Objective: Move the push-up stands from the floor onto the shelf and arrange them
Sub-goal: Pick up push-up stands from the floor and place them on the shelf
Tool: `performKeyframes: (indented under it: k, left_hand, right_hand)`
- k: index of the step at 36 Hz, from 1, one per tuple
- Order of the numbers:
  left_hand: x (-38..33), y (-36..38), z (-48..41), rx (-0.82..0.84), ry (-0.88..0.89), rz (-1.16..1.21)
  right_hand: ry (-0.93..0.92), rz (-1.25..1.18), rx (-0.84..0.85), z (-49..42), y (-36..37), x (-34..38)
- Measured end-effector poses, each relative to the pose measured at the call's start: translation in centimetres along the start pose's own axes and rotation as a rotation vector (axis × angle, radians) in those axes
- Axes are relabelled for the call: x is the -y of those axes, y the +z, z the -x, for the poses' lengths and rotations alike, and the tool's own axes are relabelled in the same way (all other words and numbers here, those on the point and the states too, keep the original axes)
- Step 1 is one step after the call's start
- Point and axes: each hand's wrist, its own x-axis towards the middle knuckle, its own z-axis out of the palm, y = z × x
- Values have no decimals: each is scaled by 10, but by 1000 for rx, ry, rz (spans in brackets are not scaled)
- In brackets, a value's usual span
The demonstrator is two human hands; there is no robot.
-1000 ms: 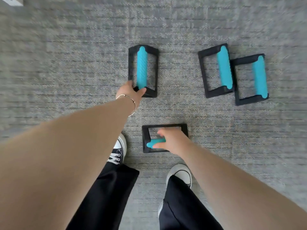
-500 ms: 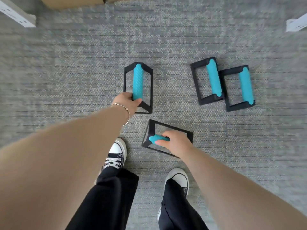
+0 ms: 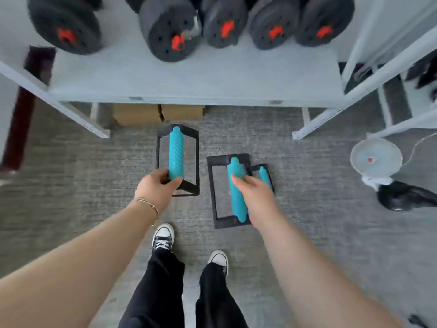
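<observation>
I hold two black-framed push-up stands with teal ribbed handles above the grey carpet, in front of the white shelf. My left hand grips the near end of one stand, which hangs with its handle pointing away from me. My right hand is closed on the handle of a second stand, whose frame faces up. A third stand lies on the floor just past my right hand, mostly hidden by it.
Several dark dumbbells with red hubs fill the back of the shelf board. Cardboard boxes sit under it. White shelf posts stand left and right. A small white fan and a black object are on the floor at right.
Both hands have lifted their stands off the carpet. My view has risen and tilted forward, so the shelf with dumbbells now shows. The right-hand stand has turned lengthwise.
</observation>
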Motion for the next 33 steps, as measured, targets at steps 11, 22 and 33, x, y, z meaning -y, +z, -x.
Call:
performKeyframes:
  k: [11,22,33]
  left_hand:
    - [-195,-135,142,-158,260,212]
    - [-313,-208,192,-333,472,277]
    - [-404,-263,113,-342,485,343]
  right_hand:
    - [-350,-53,42,151,-59,212]
    - [-672,-16,-11,216,-99,349]
    - [-693,-126,-100,180,-92,473]
